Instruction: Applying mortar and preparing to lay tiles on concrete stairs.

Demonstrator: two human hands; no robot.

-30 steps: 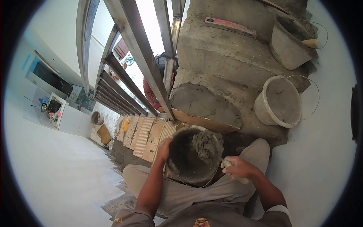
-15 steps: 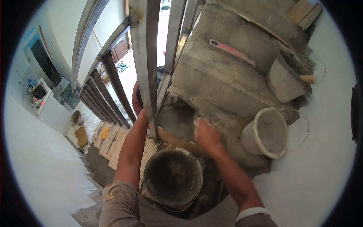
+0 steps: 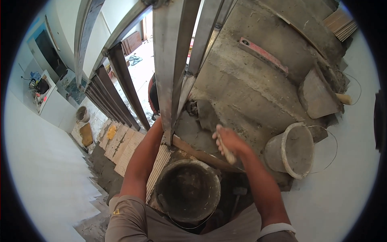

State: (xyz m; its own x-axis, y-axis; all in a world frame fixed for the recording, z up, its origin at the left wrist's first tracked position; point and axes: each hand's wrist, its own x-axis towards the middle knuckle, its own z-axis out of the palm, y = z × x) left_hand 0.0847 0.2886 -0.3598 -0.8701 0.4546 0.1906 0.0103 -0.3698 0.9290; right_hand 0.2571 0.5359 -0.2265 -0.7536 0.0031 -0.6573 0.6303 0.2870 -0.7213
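Observation:
My left hand [image 3: 159, 123] is closed round the lower part of a steel railing post [image 3: 167, 72]; its fingers are partly hidden. My right hand [image 3: 225, 141] grips the wooden handle of a trowel [image 3: 207, 115], whose blade is in grey mortar [image 3: 187, 126] on the step, near the post's foot. A narrow wooden board [image 3: 201, 155] edges that mortar. Below my hands a round bucket [image 3: 188, 189] stands by my legs, dark and mostly empty inside, its wire handle lowered. A hammer-like tool [image 3: 238, 193] lies in shadow beside it.
Concrete steps [image 3: 246, 88] rise right, carrying a red level [image 3: 263, 55], a tilted bucket [image 3: 318, 92], a pail of grey mix [image 3: 288, 151] and tiles [image 3: 338, 24]. Ribbed tiles [image 3: 125, 149] lie left. Another person [image 3: 153, 94] is behind the railing. A white wall [image 3: 342, 189] borders the right.
My left hand has left the bucket's rim for the post. My right hand has carried the trowel of mortar from over the bucket up onto the step. The view has shifted.

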